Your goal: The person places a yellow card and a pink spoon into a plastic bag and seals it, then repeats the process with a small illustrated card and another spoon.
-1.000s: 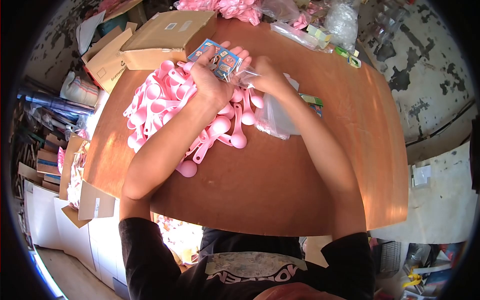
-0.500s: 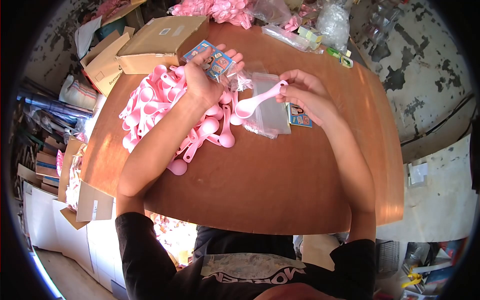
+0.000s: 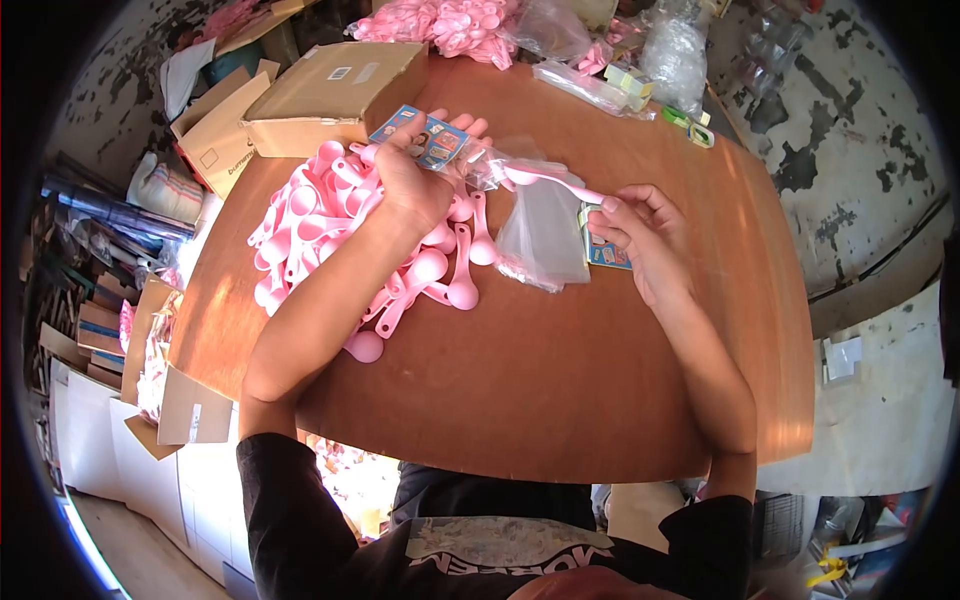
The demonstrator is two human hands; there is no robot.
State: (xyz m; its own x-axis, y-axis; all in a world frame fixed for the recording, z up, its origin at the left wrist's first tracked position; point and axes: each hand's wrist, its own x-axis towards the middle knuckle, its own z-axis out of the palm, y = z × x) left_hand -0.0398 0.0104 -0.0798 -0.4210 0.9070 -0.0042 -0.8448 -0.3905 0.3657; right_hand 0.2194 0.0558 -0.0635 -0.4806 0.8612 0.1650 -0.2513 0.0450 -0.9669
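In my left hand [image 3: 418,185], palm up, lies a clear plastic bag [image 3: 486,166] with a blue printed card [image 3: 436,140] in it, the thumb pressed on top. My right hand [image 3: 650,235] pinches a pink measuring spoon [image 3: 553,181] by its handle end. The spoon's bowl points left and overlaps the bag's near end. Below the spoon, a stack of clear bags [image 3: 543,240] rests on the table. More blue cards [image 3: 608,252] lie beside that stack, partly behind my right fingers. A heap of pink spoons [image 3: 310,215] spreads around and under my left forearm.
A closed cardboard box [image 3: 335,95] stands behind the heap on the brown table [image 3: 540,380]. Pink packed items [image 3: 455,28] and bubble wrap [image 3: 675,60] are at the far edge, near green-handled scissors [image 3: 690,127]. Open cartons [image 3: 190,410] stand left of the table.
My right hand has moved slightly down and right, turning the spoon so its bowl now meets the bag's end. The left hand keeps the bag and card.
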